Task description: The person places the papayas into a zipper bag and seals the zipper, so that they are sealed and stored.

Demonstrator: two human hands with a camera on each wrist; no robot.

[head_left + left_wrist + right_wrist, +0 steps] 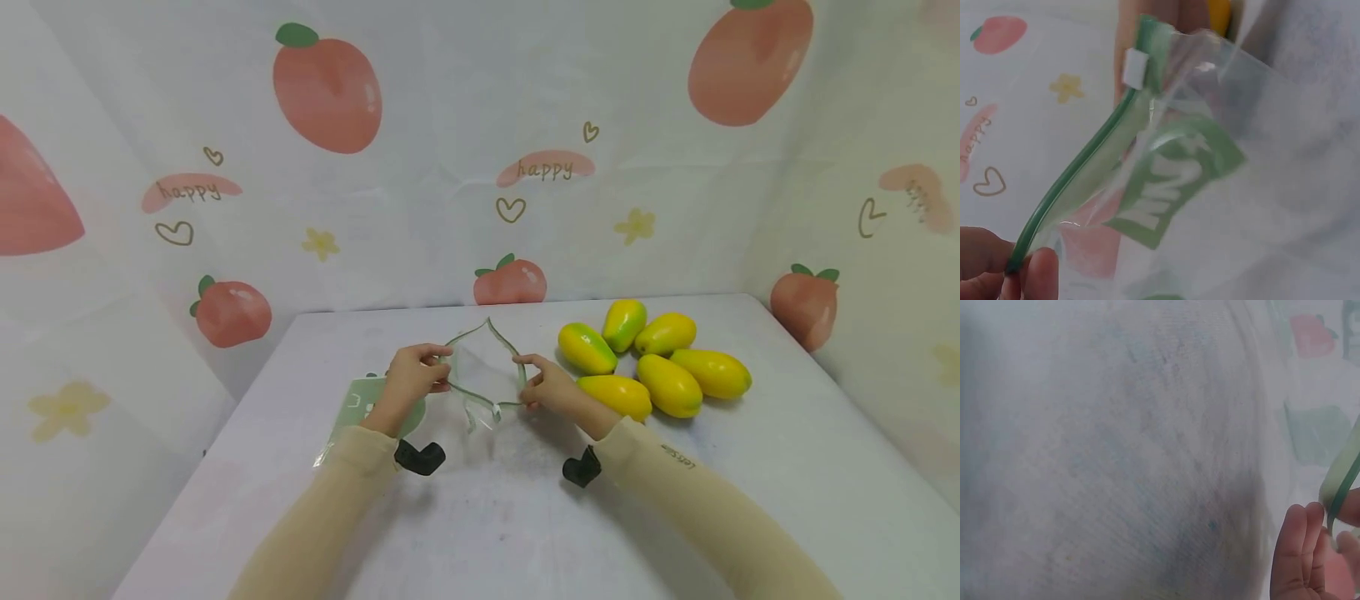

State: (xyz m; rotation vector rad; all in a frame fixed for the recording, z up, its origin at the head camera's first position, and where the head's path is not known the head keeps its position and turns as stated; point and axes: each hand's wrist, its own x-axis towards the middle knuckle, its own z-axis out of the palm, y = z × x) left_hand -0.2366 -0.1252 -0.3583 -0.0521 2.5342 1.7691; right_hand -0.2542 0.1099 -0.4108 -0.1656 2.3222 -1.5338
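A clear plastic zip bag with a green rim and green print is held up between both hands, its mouth spread wide. My left hand pinches the left side of the rim between thumb and fingers. The opposite side is pinched by my right hand, whose fingers show beside the green strip in the right wrist view. A white slider sits at one end of the zip. Under my left forearm lies a flat, green-printed clear bag, partly hidden.
Several yellow-green mango-like fruits lie grouped right of my right hand. The white-covered table meets a fruit-printed cloth backdrop. Black wrist mounts hang below both wrists.
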